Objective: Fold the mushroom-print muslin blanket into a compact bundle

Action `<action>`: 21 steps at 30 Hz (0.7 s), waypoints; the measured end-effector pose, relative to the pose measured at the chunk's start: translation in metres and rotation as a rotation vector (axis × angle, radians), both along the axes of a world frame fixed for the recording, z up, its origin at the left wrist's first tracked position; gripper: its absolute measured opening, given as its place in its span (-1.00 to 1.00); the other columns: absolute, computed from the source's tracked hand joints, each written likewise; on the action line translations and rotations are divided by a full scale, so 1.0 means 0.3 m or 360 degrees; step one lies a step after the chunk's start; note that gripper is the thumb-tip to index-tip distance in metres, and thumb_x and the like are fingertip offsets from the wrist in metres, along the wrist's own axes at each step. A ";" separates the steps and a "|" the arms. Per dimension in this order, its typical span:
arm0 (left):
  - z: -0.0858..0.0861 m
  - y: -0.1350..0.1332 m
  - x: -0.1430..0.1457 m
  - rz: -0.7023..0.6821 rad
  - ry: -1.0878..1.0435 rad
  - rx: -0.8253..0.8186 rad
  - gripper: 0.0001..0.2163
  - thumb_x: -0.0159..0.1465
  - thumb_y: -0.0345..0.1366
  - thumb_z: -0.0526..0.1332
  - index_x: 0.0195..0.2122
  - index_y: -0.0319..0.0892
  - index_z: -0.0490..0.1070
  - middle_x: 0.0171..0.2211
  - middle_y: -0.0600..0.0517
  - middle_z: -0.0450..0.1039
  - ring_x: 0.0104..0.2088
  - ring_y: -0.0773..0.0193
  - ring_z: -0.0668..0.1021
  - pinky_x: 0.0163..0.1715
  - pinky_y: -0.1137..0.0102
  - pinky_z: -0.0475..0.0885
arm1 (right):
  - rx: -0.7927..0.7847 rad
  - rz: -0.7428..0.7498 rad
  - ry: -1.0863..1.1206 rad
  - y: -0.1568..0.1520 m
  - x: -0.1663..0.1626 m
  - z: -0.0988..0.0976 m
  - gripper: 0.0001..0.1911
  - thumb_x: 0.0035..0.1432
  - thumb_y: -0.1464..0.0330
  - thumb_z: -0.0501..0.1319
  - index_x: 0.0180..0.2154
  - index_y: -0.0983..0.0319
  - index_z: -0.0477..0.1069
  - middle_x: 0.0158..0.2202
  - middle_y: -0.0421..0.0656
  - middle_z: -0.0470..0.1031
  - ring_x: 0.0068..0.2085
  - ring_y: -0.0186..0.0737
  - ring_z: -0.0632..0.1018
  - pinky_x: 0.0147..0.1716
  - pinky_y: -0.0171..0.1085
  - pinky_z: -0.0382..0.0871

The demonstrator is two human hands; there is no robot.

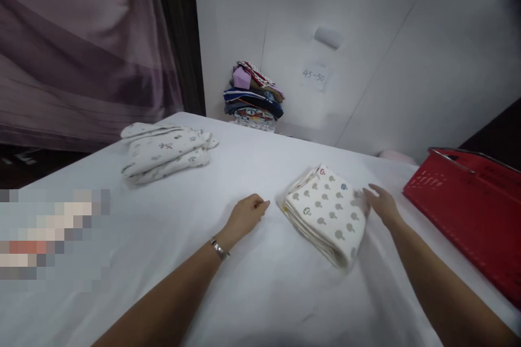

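Note:
A folded white cloth with grey, red, blue and green mushroom-like prints lies on the white-covered table, its layered edge facing the lower left. Just left of it, my left hand rests low over the table, fingers curled together, nothing seen in them, a small gap from the cloth. On the cloth's right side is my right hand, fingers extended and apart, the fingertips at or touching its edge. A second white cloth with small plant prints lies loosely folded at the far left of the table.
A red basket with a metal handle stands at the right edge. Behind the table is a stack of folded fabrics by the wall. A paper sign reads 45-50. A purple curtain hangs at left; a blurred patch covers the lower left.

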State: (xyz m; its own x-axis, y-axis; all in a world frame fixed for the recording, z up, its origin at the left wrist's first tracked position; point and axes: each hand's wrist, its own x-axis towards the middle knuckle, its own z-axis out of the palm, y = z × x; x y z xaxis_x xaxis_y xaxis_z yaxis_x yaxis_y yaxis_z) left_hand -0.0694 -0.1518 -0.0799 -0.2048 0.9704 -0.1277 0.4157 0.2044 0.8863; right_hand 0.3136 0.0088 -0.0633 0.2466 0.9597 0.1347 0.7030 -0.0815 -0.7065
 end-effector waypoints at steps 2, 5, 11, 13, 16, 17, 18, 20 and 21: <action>0.020 0.003 0.025 0.0056 0.0162 0.0276 -0.75 0.20 -0.06 0.09 -0.31 -0.12 0.40 -0.34 0.02 0.48 -0.37 0.23 0.49 -0.32 0.36 0.35 | 0.0129 0.0192 -0.0177 -0.029 -0.078 0.003 -0.48 0.10 0.16 0.12 0.06 0.29 0.32 0.14 0.01 0.27 0.15 -0.05 0.28 0.09 -0.12 0.19; 0.076 0.018 0.116 -0.0176 0.0145 0.0605 -0.76 0.20 -0.11 0.14 -0.20 -0.09 0.42 -0.15 -0.04 0.45 -0.13 0.13 0.45 -0.02 0.25 0.26 | 0.0199 0.0446 -0.0428 -0.073 -0.196 0.025 -0.44 0.17 0.11 0.04 0.11 0.30 0.24 0.24 0.01 0.08 0.26 -0.08 0.06 0.19 -0.07 -0.02; 0.064 0.110 0.289 -0.0767 0.0251 0.0881 -0.58 0.16 -0.11 0.20 0.03 -0.09 0.31 0.18 -0.08 0.18 0.25 0.07 0.08 0.24 0.15 -0.27 | 0.0093 0.0381 -0.0873 -0.109 -0.249 -0.010 -0.33 0.23 0.05 -0.11 0.22 0.34 0.03 0.29 0.06 -0.08 0.29 0.02 -0.10 0.18 0.12 -0.17; 0.007 0.132 0.294 -0.0671 0.0324 0.0738 -0.49 0.14 -0.05 0.20 0.09 -0.13 0.25 0.23 -0.12 0.08 0.26 0.00 0.04 0.23 0.10 -0.24 | -0.0030 0.0347 -0.0982 -0.108 -0.233 -0.062 -0.33 0.22 0.05 -0.09 0.22 0.33 0.02 0.29 0.06 -0.07 0.29 0.05 -0.09 0.17 0.14 -0.18; -0.066 0.131 0.281 -0.0498 0.0271 0.0592 -0.44 0.16 0.01 0.15 0.14 -0.11 0.19 0.27 -0.09 -0.01 0.27 0.02 -0.01 0.23 0.12 -0.23 | -0.0152 0.0349 -0.1048 -0.102 -0.211 -0.133 -0.35 0.22 0.05 -0.09 0.22 0.29 0.04 0.28 0.03 -0.05 0.28 0.06 -0.05 0.17 0.15 -0.18; -0.079 0.125 0.277 -0.0472 0.0241 0.0588 -0.44 0.16 0.01 0.15 0.15 -0.09 0.18 0.27 -0.06 -0.03 0.28 0.05 -0.02 0.24 0.14 -0.24 | -0.0165 0.0363 -0.1044 -0.099 -0.205 -0.146 -0.34 0.21 0.04 -0.09 0.22 0.29 0.04 0.29 0.03 -0.05 0.28 0.07 -0.04 0.17 0.16 -0.18; -0.087 0.119 0.275 -0.0458 0.0218 0.0587 -0.44 0.16 0.01 0.15 0.15 -0.08 0.17 0.28 -0.04 -0.03 0.28 0.07 -0.03 0.24 0.15 -0.26 | -0.0174 0.0379 -0.1031 -0.094 -0.199 -0.152 -0.34 0.21 0.03 -0.09 0.22 0.28 0.04 0.29 0.02 -0.05 0.28 0.07 -0.04 0.17 0.16 -0.18; -0.089 0.110 0.275 -0.0452 0.0214 0.0580 -0.46 0.16 0.01 0.14 0.14 -0.06 0.18 0.27 -0.03 -0.03 0.28 0.07 -0.03 0.24 0.15 -0.26 | -0.0186 0.0414 -0.0973 -0.078 -0.186 -0.142 -0.36 0.22 0.04 -0.10 0.21 0.26 0.05 0.28 0.00 -0.03 0.28 0.06 -0.02 0.16 0.17 -0.15; -0.086 0.108 0.276 -0.0447 0.0230 0.0585 -0.47 0.17 0.01 0.14 0.14 -0.06 0.19 0.27 -0.02 -0.02 0.28 0.07 -0.02 0.24 0.14 -0.25 | -0.0162 0.0439 -0.0933 -0.066 -0.181 -0.128 -0.37 0.22 0.05 -0.11 0.21 0.26 0.07 0.28 0.00 -0.01 0.28 0.05 -0.02 0.17 0.15 -0.13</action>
State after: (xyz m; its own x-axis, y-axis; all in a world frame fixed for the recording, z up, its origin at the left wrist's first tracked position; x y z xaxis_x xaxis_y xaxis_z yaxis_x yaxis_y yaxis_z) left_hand 0.0134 -0.1193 -0.1058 0.0814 0.9662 0.2446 0.5339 -0.2495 0.8079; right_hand 0.2593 -0.0110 -0.1018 -0.0969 0.9923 0.0771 0.9739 0.1105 -0.1983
